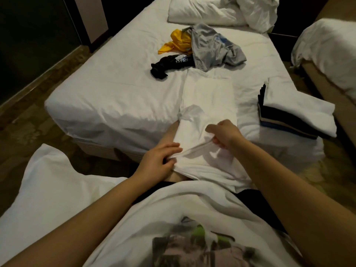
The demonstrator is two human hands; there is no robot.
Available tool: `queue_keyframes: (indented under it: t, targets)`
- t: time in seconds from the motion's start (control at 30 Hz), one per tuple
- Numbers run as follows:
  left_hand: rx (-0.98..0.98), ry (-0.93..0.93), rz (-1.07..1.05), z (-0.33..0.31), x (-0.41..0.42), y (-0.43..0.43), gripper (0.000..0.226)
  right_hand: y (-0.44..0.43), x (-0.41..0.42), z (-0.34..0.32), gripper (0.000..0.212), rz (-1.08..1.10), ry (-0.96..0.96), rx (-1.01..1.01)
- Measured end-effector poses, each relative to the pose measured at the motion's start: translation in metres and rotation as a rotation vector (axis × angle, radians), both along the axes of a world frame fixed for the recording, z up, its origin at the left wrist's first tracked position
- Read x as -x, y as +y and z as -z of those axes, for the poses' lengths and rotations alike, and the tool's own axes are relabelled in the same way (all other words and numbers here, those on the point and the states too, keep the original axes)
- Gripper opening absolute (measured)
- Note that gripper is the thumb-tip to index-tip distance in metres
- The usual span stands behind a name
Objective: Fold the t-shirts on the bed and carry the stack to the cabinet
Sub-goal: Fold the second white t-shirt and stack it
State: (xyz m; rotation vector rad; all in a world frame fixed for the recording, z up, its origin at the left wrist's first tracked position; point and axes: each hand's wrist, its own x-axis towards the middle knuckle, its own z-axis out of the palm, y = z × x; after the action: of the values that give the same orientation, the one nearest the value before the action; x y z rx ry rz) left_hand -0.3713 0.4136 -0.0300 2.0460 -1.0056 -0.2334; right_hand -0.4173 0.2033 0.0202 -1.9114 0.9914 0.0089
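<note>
A white t-shirt point(206, 105) lies lengthwise from the middle of the bed point(107, 97) down over its near edge onto my lap. My left hand point(157, 159) pinches its near edge on the left. My right hand point(224, 134) pinches the same edge on the right, and the fabric is pulled taut between them. A stack of folded shirts point(294, 110), white on top with dark ones below, sits at the bed's right corner. Unfolded grey point(212, 47), yellow point(178, 42) and black point(169, 65) shirts lie crumpled further up the bed.
White pillows and a rumpled duvet point(221, 10) fill the head of the bed. A second bed point(331, 53) stands at the right, with a narrow floor gap between. A white pillow point(48, 185) lies at my left. Dark floor runs along the bed's left side.
</note>
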Motion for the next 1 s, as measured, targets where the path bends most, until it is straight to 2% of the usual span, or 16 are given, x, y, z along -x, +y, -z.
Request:
queue_keyframes:
  t: [0.03, 0.1, 0.17, 0.27, 0.33, 0.4, 0.47, 0.57, 0.63, 0.73, 0.87, 1.0]
  targets:
    - [-0.005, 0.003, 0.013, -0.001, -0.001, -0.001, 0.042, -0.003, -0.005, -0.002, 0.032, 0.01, -0.034, 0.001]
    - [-0.016, 0.014, 0.03, -0.004, -0.004, -0.002, 0.042, -0.003, -0.015, -0.006, 0.05, -0.047, 0.015, 0.018]
    - [-0.034, 0.012, 0.052, -0.005, -0.006, -0.001, 0.043, -0.003, -0.022, -0.006, 0.041, -0.201, 0.096, 0.127]
    - [-0.031, 0.017, 0.041, -0.006, -0.007, 0.002, 0.041, -0.013, -0.024, -0.006, 0.039, -0.175, 0.02, 0.309]
    - [-0.03, 0.03, 0.026, -0.006, -0.005, 0.003, 0.042, -0.017, -0.022, -0.009, 0.041, -0.286, 0.134, 0.402]
    - [-0.063, 0.049, 0.054, -0.008, -0.005, 0.002, 0.046, -0.019, -0.023, -0.013, 0.046, -0.431, 0.315, 0.332]
    - [-0.12, 0.072, 0.088, -0.013, -0.009, -0.003, 0.044, -0.02, -0.029, -0.017, 0.055, -0.464, 0.363, 0.277]
    - [-0.11, 0.228, -0.008, -0.027, -0.032, -0.023, 0.037, -0.018, -0.036, -0.02, 0.054, -0.52, 0.298, 0.318]
    - [-0.061, 0.368, -0.109, -0.033, -0.059, -0.047, 0.03, -0.015, -0.035, -0.02, 0.05, -0.504, 0.211, 0.269]
    - [-0.177, 0.344, -0.165, -0.029, -0.1, -0.086, 0.03, -0.016, -0.03, -0.017, 0.054, -0.44, 0.165, 0.214]
    - [-0.359, 0.307, -0.111, -0.019, -0.12, -0.122, 0.037, -0.014, -0.021, -0.013, 0.071, -0.407, 0.353, 0.316]
    - [-0.489, 0.303, -0.008, -0.012, -0.127, -0.139, 0.043, -0.016, -0.012, -0.01, 0.064, -0.38, 0.372, 0.296]
